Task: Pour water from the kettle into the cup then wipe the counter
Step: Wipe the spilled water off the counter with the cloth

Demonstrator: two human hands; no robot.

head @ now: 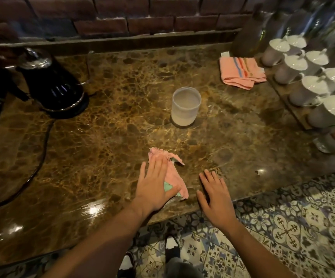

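Both bare forearms are reaching up from the bottom edge over the patterned blue-and-white floor tiles (282, 227), ending in two flat hands at the near edge of the polished brown marble counter (122, 93).

Well off to the left of the fingers, at the far left of the counter, the black electric kettle with a shiny chrome lid (50, 81) is sitting upright on its round base, its black power cord (38, 165) looping down along the counter towards the left edge.

The left hand (154, 185) is lying palm down with its fingers straight and spread, released rather than clenched, pressing on the crumpled pink cloth with a green corner (172, 173); the cloth is poking out beyond the fingertips and beside the thumb.

Straight ahead of the fingers, well beyond the cloth, the frosted white cup (185, 106) is standing upright with water showing inside it.

Just right of the cloth, the right hand (215, 199) is resting flat on the counter edge, fingers straight and relaxed, holding nothing and not touching the cloth.

Far beyond those fingers to the right, a folded pink towel with coloured stripes (242, 74) is lying near the brick wall (142, 15), and rows of white ceramic cups (312, 81) are stacking along the right side.
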